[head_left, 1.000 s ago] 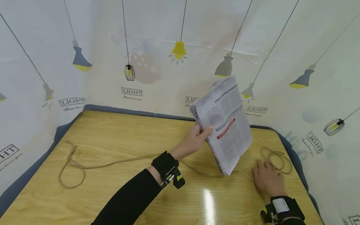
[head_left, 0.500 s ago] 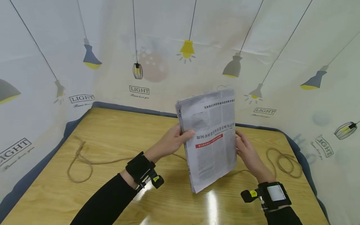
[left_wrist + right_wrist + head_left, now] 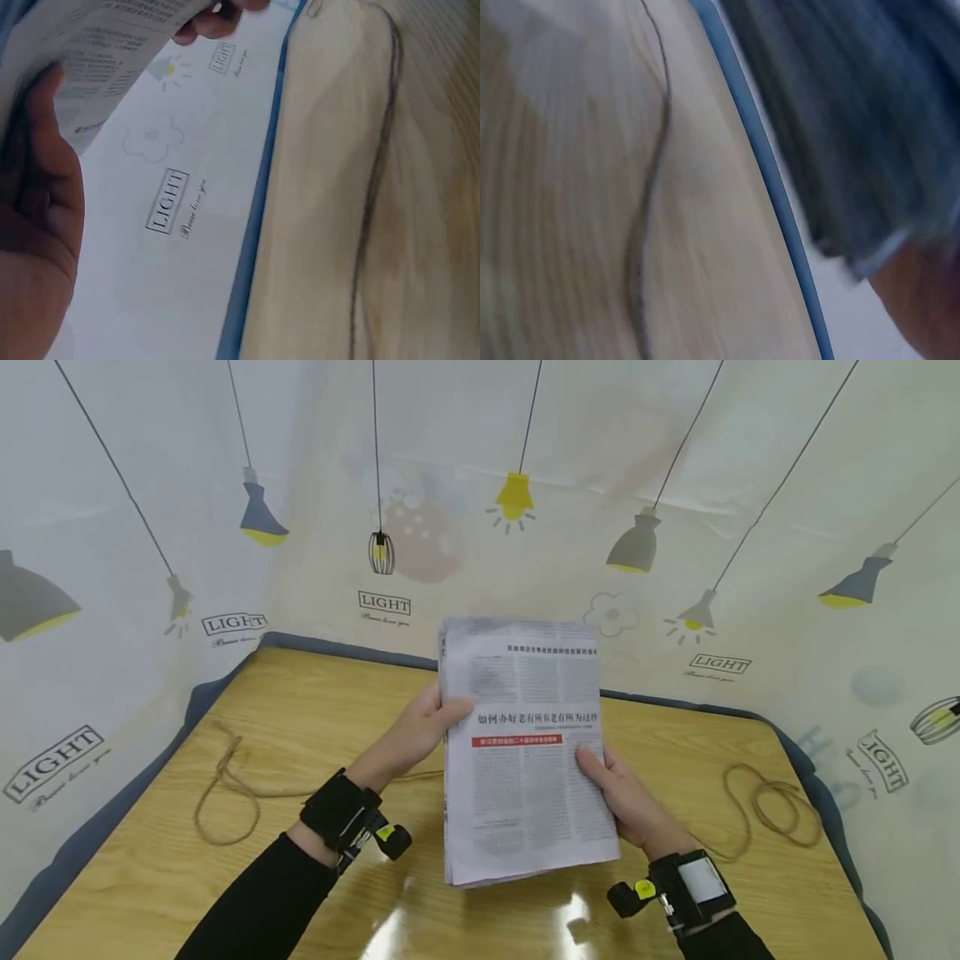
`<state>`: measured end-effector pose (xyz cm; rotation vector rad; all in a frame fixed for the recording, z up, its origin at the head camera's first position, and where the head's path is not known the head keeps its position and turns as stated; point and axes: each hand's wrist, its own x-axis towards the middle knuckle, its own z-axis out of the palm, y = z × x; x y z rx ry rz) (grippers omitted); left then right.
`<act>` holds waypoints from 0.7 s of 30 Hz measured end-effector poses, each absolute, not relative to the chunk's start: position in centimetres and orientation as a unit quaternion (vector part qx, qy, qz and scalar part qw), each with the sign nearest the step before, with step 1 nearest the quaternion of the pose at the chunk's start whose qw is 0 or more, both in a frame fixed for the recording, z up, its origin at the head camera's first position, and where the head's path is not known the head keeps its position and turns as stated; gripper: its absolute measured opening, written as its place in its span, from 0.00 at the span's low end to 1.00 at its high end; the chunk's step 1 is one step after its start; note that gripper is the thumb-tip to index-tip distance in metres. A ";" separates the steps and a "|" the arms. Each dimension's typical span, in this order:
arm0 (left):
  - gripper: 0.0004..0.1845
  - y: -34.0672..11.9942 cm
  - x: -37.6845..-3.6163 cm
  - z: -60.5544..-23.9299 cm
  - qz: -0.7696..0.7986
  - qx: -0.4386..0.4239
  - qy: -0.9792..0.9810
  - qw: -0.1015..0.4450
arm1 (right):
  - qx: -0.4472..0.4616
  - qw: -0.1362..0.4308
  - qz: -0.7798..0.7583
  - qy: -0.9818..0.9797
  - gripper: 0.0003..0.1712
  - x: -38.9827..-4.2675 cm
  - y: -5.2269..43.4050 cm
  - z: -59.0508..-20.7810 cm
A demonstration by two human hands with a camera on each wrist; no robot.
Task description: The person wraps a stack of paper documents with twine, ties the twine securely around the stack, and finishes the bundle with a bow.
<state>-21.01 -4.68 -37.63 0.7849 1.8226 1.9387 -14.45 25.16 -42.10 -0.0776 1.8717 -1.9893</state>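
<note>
Newspaper stack (image 3: 525, 752) upright above the counter (image 3: 300, 718), headline facing me. My left hand (image 3: 416, 735) and right hand (image 3: 622, 793) pinch opposite edges, keeping sheets squared. Twine (image 3: 765, 802) lies beneath.

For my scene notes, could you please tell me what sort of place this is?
Probably a staged tabletop booth, not a lived-in room: a wooden table is enclosed by a lamp-printed cloth backdrop, with only twine and newspapers held in both hands.

bare wooden table (image 3: 315, 710) left, twine (image 3: 232, 785) across, curtain (image 3: 675, 485) close behind
</note>
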 end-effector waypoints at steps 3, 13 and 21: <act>0.21 -4.9 -21.1 -38.3 0.693 0.223 0.665 0.167 | -0.021 0.174 -0.707 0.685 0.27 -13.9 24.1 -42.1; 0.29 -5.5 -20.1 -42.5 0.702 0.095 0.676 0.202 | 0.075 0.101 -0.713 0.690 0.22 -12.6 20.1 -43.6; 0.33 -6.2 -18.9 -46.8 0.699 0.041 0.675 0.233 | 0.083 0.120 -0.662 0.735 0.23 -11.8 19.0 -45.8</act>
